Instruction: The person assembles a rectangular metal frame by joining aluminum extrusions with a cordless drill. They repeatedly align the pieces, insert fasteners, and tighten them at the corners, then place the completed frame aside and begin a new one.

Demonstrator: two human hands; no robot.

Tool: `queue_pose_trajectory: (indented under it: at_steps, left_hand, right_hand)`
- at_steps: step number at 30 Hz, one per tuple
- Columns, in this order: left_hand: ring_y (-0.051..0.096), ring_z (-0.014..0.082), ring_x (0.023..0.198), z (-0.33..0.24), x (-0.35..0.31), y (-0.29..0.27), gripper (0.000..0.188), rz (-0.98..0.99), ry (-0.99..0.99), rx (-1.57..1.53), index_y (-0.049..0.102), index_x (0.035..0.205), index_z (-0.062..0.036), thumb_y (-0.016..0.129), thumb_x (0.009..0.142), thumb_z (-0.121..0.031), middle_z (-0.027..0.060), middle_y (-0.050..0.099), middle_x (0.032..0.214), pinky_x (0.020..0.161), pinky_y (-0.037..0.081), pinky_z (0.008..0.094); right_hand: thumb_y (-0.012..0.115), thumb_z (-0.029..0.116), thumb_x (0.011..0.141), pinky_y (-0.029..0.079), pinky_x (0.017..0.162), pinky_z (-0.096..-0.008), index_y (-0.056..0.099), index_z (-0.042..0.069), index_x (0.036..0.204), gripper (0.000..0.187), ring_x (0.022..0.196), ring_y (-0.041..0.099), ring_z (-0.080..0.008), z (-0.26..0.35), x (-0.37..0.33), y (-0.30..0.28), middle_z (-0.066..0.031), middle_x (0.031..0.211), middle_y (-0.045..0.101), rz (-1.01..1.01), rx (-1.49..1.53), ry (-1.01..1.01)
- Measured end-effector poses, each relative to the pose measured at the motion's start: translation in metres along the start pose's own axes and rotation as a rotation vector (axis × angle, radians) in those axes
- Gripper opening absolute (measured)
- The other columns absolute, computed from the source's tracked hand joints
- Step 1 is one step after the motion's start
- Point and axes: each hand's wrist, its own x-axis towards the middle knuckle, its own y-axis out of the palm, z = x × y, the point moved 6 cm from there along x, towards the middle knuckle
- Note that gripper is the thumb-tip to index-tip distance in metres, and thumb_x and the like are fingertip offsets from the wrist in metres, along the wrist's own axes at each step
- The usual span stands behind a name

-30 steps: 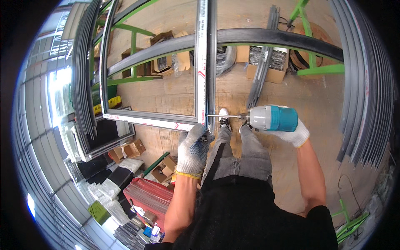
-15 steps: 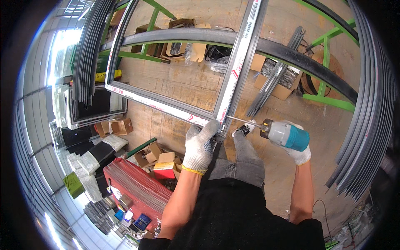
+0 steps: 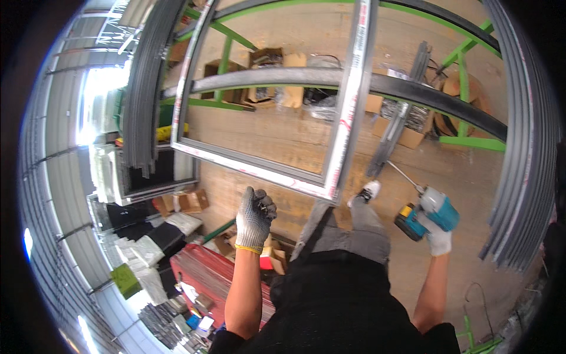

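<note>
White-gloved R hand [image 3: 437, 233]: fingers closed round teal-and-grey plastic power drill [image 3: 446, 213], approx 3–4 o'clock; prob. hefty, best by grip. White-gloved L hand [image 3: 253, 223]: fingers curled, can't tell if holding sth. Grey, white-taped rectangular frame [image 3: 253, 169], 12 o'clock: prob. metal, stiff, scratchable; hold edges.

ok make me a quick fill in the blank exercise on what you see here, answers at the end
1. The drill is in the person's ____ hand.
2. The left hand wears a glove with a cuff edge coloured ____.
3. The rectangular frame lies over a rack whose legs are painted ____.
4. Under its clear plastic wrap, the bundle at lower left is coloured ____.

Missing words: right; yellow; green; red.
</note>
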Motion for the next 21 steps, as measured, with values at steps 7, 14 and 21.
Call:
queue_pose_trajectory:
  at_steps: [7, 14, 21]
  left_hand:
    - [0.046, 0.0110, 0.049, -0.220, 0.027, -0.088, 0.031, -0.340, 0.460, 0.356, 0.062, 0.089, -0.0135, 0.061, 0.103, -0.041, -0.0027, 0.051, 0.063, 0.045, 0.032, 0.0268]
    - [0.055, 0.0094, 0.063, -0.355, 0.111, -0.085, 0.046, -0.228, 0.445, 1.065, 0.065, 0.092, -0.0062, 0.056, 0.106, -0.049, -0.0001, 0.057, 0.071, 0.059, 0.044, 0.0280]
    - [0.061, 0.0145, 0.066, -0.355, 0.162, -0.081, 0.063, 0.392, 0.012, 1.321, 0.069, 0.103, -0.0031, 0.059, 0.101, -0.065, 0.0052, 0.067, 0.080, 0.061, 0.048, 0.0290]
  right_hand:
    - [0.080, -0.004, 0.086, 0.059, 0.086, -0.0371, 0.067, 0.005, 0.123, 0.040, 0.097, 0.069, -0.0182, -0.038, -0.043, 0.028, -0.0053, 0.111, 0.072, -0.242, 0.109, 0.077]
    - [0.078, -0.003, 0.089, 0.057, 0.087, -0.0356, 0.070, 0.005, 0.116, 0.029, 0.097, 0.067, -0.0182, -0.072, -0.080, 0.112, -0.0050, 0.108, 0.071, -0.537, 0.050, 0.010]
    - [0.073, -0.001, 0.090, 0.057, 0.081, -0.0316, 0.068, 0.005, 0.120, 0.031, 0.088, 0.067, -0.0168, -0.076, -0.118, 0.232, -0.0058, 0.105, 0.070, -0.731, 0.172, 0.000]
